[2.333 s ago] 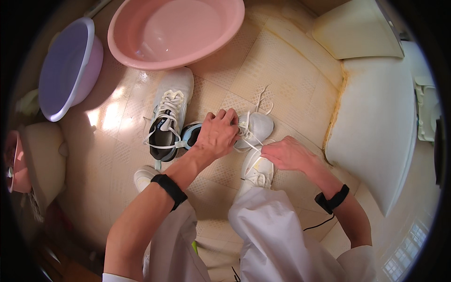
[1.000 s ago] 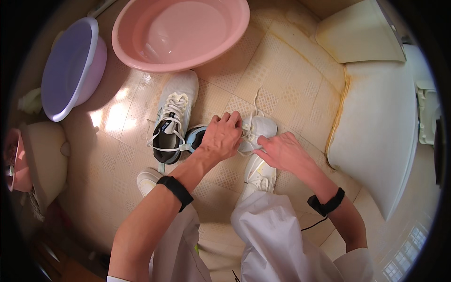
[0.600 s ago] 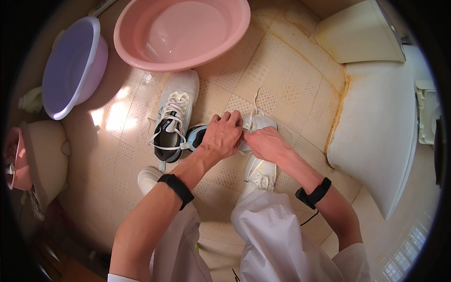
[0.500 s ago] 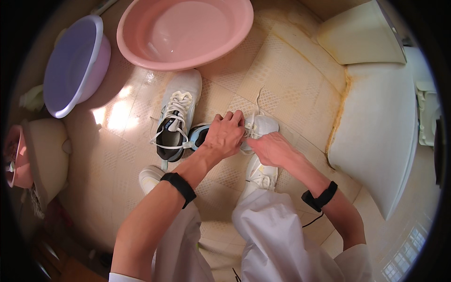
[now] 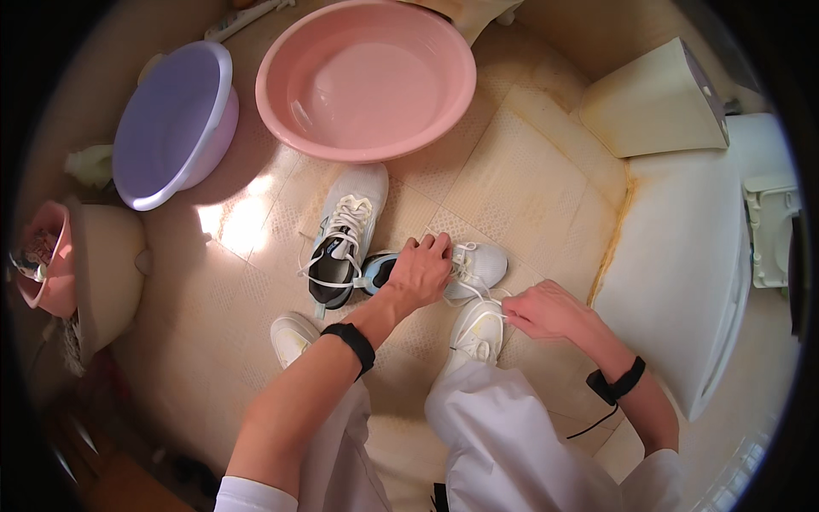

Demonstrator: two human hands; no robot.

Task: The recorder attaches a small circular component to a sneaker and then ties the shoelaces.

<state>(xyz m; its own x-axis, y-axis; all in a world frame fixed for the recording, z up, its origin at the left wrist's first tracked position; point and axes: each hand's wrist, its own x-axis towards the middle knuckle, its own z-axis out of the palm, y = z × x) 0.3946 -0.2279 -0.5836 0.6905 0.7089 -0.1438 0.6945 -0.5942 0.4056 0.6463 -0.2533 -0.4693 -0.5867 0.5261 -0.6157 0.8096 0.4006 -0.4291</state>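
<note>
A white and light-blue sneaker point(image 5: 485, 264) lies across the floor ahead of me, its toe to the right. My left hand point(image 5: 423, 270) is closed over its middle and hides much of the tongue and opening. From its laces a white shoelace point(image 5: 482, 296) stretches toward me, the end pinched in my right hand point(image 5: 548, 310). That hand is above the floor, just right of the white shoe point(image 5: 478, 333) on my right foot. Left of the held sneaker, its matching sneaker point(image 5: 348, 226) rests with its toe pointing away, laces loose over the dark opening.
A large pink basin point(image 5: 281, 128) lies beyond the sneakers, with a tilted purple basin point(image 5: 223, 68) to its left. On the far left stands a beige container point(image 5: 111, 269) beside a small pink tub point(image 5: 60, 294). A white curved fixture point(image 5: 674, 264) borders the right side.
My right hand has moved right and toward me, away from the sneaker, drawing the shoelace out. The left hand stays on the sneaker. The whole view has shifted slightly.
</note>
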